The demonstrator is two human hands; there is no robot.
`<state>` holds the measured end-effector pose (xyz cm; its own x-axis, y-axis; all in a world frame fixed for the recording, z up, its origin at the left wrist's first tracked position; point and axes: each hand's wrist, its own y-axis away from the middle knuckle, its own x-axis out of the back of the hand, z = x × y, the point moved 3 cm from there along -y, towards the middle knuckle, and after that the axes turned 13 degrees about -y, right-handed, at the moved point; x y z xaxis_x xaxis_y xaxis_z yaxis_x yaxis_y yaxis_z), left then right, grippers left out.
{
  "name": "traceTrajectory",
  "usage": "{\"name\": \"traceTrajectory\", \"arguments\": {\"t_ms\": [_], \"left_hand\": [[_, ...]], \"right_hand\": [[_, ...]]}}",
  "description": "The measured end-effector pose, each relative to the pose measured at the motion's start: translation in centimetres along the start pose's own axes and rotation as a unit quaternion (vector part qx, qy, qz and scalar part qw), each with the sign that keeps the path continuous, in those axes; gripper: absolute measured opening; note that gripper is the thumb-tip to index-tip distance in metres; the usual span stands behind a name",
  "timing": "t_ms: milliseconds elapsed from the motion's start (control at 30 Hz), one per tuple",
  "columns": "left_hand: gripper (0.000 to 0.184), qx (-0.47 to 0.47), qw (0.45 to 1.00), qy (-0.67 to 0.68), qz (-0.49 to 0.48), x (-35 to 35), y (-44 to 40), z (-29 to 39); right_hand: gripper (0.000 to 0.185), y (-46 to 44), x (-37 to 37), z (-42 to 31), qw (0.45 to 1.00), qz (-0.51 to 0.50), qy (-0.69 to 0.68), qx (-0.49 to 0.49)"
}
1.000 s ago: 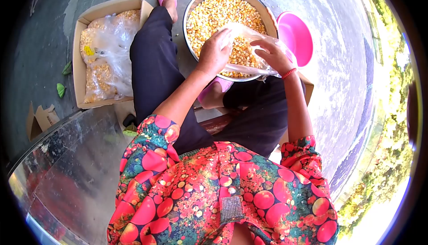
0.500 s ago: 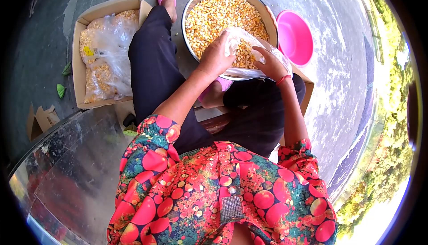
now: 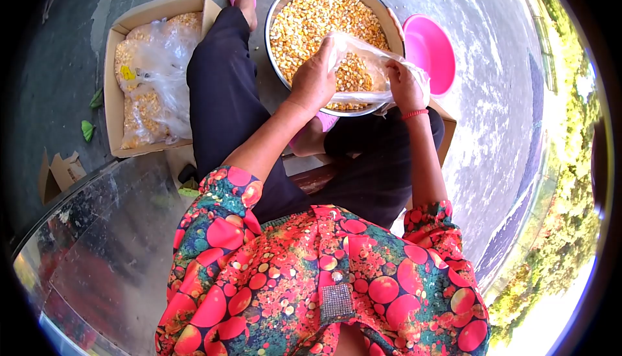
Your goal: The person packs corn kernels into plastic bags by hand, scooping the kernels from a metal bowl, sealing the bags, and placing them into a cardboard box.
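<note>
A clear plastic bag [image 3: 377, 64] is stretched between my two hands over the near side of a large round metal pot [image 3: 270, 51]. My left hand [image 3: 313, 79] is closed on the bag's left edge. On the other side, my right hand [image 3: 405, 88], with a red cord at the wrist, grips the right edge with its fingers pinched. The bag's mouth is spread wide, and corn kernels [image 3: 353, 74] show within it. More loose yellow and orange corn kernels [image 3: 324, 19] fill the pot.
A pink plastic basin [image 3: 440, 51] stands right of the pot. To the left, a cardboard box [image 3: 115, 116] holds clear plastic bags [image 3: 159, 64] of kernels. My legs are on either side of the pot's near edge. Torn cardboard [image 3: 67, 171] lies at the lower left.
My right hand has gone from spread fingers inside the bag's mouth to a pinch on its edge. The bag is pulled wider and tauter.
</note>
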<state>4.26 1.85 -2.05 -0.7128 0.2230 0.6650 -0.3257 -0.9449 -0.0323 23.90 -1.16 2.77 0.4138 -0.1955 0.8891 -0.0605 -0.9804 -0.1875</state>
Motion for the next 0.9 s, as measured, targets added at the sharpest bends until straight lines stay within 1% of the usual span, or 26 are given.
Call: {"name": "traceTrajectory", "arguments": {"t_ms": [67,100,133,167,200,267,300,367,400,433,500,567,667,800,833,867,900], "left_hand": [[0.068,-0.050,0.996,0.026,0.064,0.1,0.0,0.1],[0.068,-0.051,0.996,0.027,0.063,0.1,0.0,0.3],[0.069,-0.036,0.997,0.038,0.057,0.3,0.1,0.4],[0.070,-0.021,0.997,0.049,0.051,0.3,0.1,0.4],[0.070,-0.022,0.997,0.049,0.051,0.2,0.1,0.4],[0.074,-0.042,0.998,0.036,0.035,0.0,0.1,0.4],[0.074,-0.041,0.998,0.035,0.036,0.2,0.2,0.5],[0.078,-0.029,1.000,0.012,-0.003,0.2,0.3,0.8],[0.080,-0.044,0.999,0.006,0.017,0.3,0.2,0.8],[0.080,-0.043,0.999,0.006,0.017,0.3,0.2,0.8],[0.080,-0.055,0.996,0.022,0.061,0.8,0.2,1.0],[0.080,-0.057,0.995,0.029,0.070,1.2,0.0,1.2],[0.080,-0.063,0.994,0.040,0.079,2.3,0.1,1.8],[0.077,-0.075,0.993,0.051,0.078,2.7,0.1,1.9],[0.077,-0.075,0.993,0.052,0.078,2.5,0.1,1.7],[0.077,-0.068,0.996,0.030,0.051,1.9,0.0,1.3],[0.078,-0.061,0.998,0.009,0.025,1.5,0.0,1.1]], "right_hand": [[0.013,-0.1,0.5,-0.6,1.000,-0.002,-0.004,-0.005],[0.013,-0.3,0.9,-0.9,1.000,-0.003,-0.007,-0.009],[0.015,-0.6,1.0,-1.1,0.995,-0.084,0.032,-0.038],[0.015,-0.5,0.6,-0.7,0.995,-0.084,0.032,-0.039],[0.014,0.0,-0.2,0.1,0.996,-0.081,0.028,-0.011],[0.014,0.8,-1.9,1.3,0.997,-0.062,0.019,0.033],[0.014,0.7,-2.0,1.2,0.997,-0.063,0.018,0.034],[0.012,0.5,-2.5,1.4,0.993,-0.107,0.026,-0.035],[0.011,0.4,-2.1,1.0,0.994,-0.092,0.032,-0.038],[0.011,0.2,-2.0,0.7,0.994,-0.093,0.032,-0.038],[0.010,-0.1,-1.3,0.0,0.999,-0.032,0.024,-0.004],[0.007,-0.3,-0.4,-0.8,0.999,-0.035,0.020,0.008],[0.005,-0.3,0.6,-1.5,1.000,-0.008,-0.004,0.023],[0.012,0.0,1.0,-1.9,0.999,-0.039,0.030,0.015],[0.014,0.2,0.7,-1.8,0.996,-0.072,0.054,-0.003],[0.017,0.3,0.4,-1.7,0.991,-0.105,0.079,-0.020],[0.017,0.4,0.5,-1.8,0.991,-0.105,0.080,-0.019]]}}
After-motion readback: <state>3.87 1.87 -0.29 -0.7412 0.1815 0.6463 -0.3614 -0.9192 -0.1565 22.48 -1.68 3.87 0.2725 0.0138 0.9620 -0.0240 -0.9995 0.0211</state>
